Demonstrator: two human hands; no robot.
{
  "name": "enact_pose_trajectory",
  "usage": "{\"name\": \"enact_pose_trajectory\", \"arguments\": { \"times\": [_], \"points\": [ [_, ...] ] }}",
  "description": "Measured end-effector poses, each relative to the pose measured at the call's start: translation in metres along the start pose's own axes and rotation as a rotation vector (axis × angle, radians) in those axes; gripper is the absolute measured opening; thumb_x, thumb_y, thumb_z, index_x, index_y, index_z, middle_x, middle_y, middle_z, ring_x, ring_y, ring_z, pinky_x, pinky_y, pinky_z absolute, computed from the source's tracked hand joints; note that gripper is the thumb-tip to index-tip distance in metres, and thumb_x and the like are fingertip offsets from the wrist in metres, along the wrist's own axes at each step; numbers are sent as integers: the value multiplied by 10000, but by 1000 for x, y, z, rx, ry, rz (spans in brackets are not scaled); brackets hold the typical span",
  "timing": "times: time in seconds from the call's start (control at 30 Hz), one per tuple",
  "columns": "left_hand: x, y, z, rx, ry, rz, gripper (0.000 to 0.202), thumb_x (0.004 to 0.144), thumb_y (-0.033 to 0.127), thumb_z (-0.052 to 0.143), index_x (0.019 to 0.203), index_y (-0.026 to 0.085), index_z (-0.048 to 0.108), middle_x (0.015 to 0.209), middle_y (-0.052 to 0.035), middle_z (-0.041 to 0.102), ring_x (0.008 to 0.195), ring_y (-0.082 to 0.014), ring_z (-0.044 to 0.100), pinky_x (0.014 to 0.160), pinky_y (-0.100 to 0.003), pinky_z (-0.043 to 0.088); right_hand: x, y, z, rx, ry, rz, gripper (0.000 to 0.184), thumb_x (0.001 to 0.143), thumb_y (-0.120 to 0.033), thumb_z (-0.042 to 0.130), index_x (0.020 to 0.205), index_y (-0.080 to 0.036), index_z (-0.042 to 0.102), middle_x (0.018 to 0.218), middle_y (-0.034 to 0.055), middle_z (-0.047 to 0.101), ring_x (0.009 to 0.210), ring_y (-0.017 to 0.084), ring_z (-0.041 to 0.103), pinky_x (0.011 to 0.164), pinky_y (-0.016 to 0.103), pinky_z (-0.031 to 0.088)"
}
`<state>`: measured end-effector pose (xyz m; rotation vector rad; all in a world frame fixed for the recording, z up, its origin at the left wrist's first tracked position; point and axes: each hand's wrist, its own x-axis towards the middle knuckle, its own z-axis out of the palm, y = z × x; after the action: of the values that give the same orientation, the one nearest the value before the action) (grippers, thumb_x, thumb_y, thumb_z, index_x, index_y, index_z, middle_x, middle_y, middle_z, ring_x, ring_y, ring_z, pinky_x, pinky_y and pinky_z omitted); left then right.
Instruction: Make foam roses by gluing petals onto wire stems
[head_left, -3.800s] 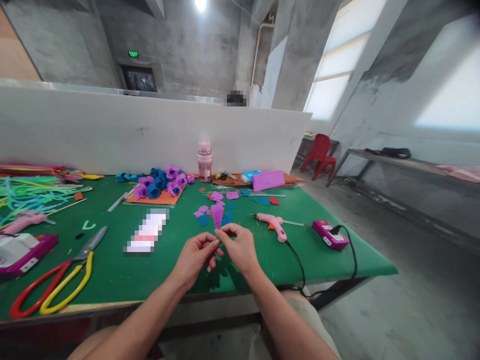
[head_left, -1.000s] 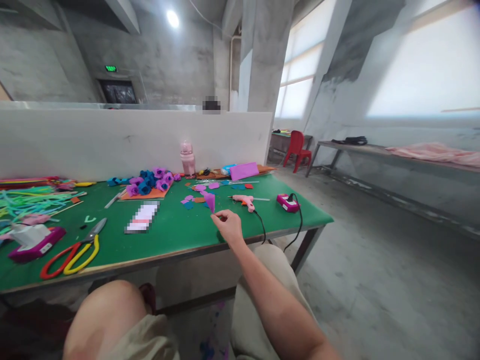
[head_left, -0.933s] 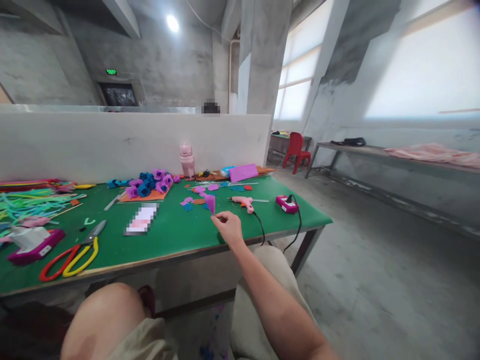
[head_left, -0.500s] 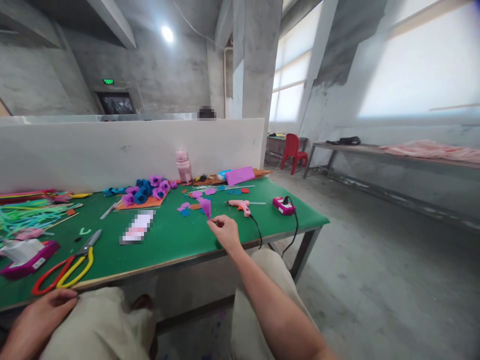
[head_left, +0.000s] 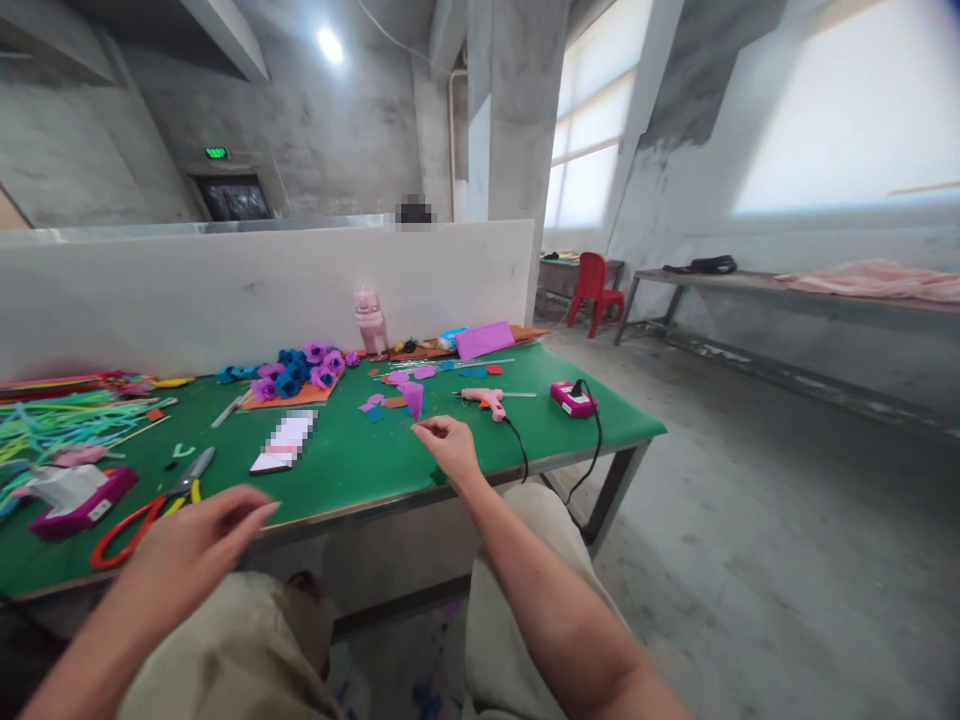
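My right hand is closed in a pinch on the lower tip of a purple paper petal, which points upward above the table's front part. My left hand is raised over the table's front edge, its fingers loosely stretched and holding nothing. Beneath and behind it lie scissors with red and yellow handles, partly covered by that hand. A pink glue gun rests right of the petal. Cut petal pieces in purple, blue, brown and red are scattered behind my right hand.
On the green table are a phone, purple and blue paper flowers, pipe cleaners, a pink bottle, and magenta power strips left and right. A white partition stands behind. The glue gun's cord hangs over the front edge.
My left hand has risen from my thigh and moved right, now in front of the scissors. My right hand still pinches the purple petal, nearly in place. The view has shifted slightly.
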<state>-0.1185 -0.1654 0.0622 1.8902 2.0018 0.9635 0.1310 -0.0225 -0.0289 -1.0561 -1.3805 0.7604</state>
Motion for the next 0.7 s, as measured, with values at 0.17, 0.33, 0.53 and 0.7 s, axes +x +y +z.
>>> {"name": "enact_pose_trajectory", "arguments": {
  "times": [0.17, 0.33, 0.53, 0.7],
  "points": [
    [55, 48, 86, -370, -318, 32, 260, 653, 404, 634, 801, 197, 690, 436, 19, 552, 359, -119, 464, 360, -201, 330, 1, -2, 7, 70, -61, 7, 246, 678, -397, 611, 687, -168, 699, 665, 14, 677, 629, 151, 581, 594, 234, 445],
    [64, 38, 144, -841, -467, -69, 377, 641, 362, 684, 946, 152, 615, 813, -59, 671, 423, -80, 524, 357, -183, 358, 0, 2, 13, 107, -57, 36, 245, 686, -379, 603, 689, -150, 691, 677, 29, 682, 652, 161, 604, 618, 244, 465],
    [60, 34, 163, -994, -376, -95, 307, 662, 354, 685, 847, 133, 580, 684, -15, 631, 422, -79, 529, 341, -170, 376, -7, 2, 14, 61, -52, -17, 201, 713, -356, 597, 716, -184, 702, 737, 28, 692, 698, 174, 614, 659, 263, 467],
    [65, 28, 164, -1036, -288, -172, 301, 638, 336, 708, 803, 125, 571, 625, -17, 636, 422, -84, 534, 369, -185, 416, -5, 0, 3, 8, 6, -123, 210, 753, -364, 576, 736, -199, 706, 739, 23, 702, 716, 176, 618, 704, 275, 456]
  ]
}}
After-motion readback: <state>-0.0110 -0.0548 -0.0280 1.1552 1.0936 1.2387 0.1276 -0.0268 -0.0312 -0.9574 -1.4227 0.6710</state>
